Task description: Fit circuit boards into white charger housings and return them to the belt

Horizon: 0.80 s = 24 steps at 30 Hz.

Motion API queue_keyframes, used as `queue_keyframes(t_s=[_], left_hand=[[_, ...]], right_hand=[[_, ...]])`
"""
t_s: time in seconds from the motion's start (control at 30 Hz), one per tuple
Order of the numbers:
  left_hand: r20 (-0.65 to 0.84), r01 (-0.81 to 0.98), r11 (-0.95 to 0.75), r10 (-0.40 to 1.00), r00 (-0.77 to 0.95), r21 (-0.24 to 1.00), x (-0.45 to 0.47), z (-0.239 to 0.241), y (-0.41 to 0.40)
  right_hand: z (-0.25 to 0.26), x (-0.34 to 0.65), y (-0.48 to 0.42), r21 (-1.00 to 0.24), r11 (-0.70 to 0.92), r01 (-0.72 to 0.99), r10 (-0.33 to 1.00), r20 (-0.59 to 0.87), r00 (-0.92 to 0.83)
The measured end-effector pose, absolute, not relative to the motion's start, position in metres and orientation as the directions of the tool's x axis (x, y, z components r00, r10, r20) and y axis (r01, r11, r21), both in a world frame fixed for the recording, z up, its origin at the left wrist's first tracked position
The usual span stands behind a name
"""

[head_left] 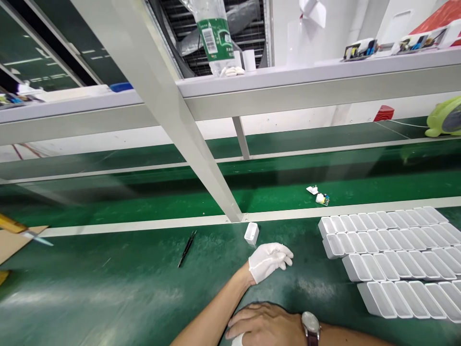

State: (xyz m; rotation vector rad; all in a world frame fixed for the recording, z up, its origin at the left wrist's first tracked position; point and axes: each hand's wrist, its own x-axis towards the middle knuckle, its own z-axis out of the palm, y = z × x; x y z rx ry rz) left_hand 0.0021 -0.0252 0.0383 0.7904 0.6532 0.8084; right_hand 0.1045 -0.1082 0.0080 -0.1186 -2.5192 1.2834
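Note:
My left hand (271, 262) wears a white glove and rests low over the green bench, fingers loosely extended to the right and nothing visible in them. Just beyond it stands a small white plastic case (251, 233), open on top. My right hand (264, 324), bare with a watch on the wrist, lies across in front of my left forearm. Its fingers are curled together, with a bit of white material (237, 340) showing beneath them; most of that is cut off by the frame edge. Black tweezers (187, 249) lie left of the case.
Rows of white plastic cases (392, 264) fill the right side. On the green conveyor belt (270, 185) lies a small circuit board (322, 199) with white parts. A slanted metal post (201, 149) meets the bench edge. At far left is a yellow-handled tool (12, 223); a bottle (216, 41) stands on the shelf.

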Motion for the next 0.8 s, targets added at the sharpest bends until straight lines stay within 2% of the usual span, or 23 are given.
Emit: queue_keyframes(t_s=[0.2,0.43,0.67,0.8], left_hand=[[-0.230,-0.355,0.456,0.820,0.524,0.816,0.002,0.039,-0.026],[-0.256,-0.340,0.470,0.818,0.516,0.815,0.004,0.043,-0.026],[-0.243,-0.341,0.457,0.821,0.516,0.822,0.004,0.040,-0.026],[-0.233,-0.332,0.441,0.827,0.512,0.834,0.005,0.037,-0.026]], right_hand=[[0.017,0.108,-0.109,-0.827,0.560,-0.057,0.256,0.238,-0.937],[0.022,0.110,-0.106,-0.818,0.572,-0.065,0.222,0.230,-0.947],[0.017,0.111,-0.107,-0.846,0.521,-0.114,0.248,0.278,-0.928],[0.007,0.110,-0.102,-0.840,0.502,-0.206,0.188,0.338,-0.922]])
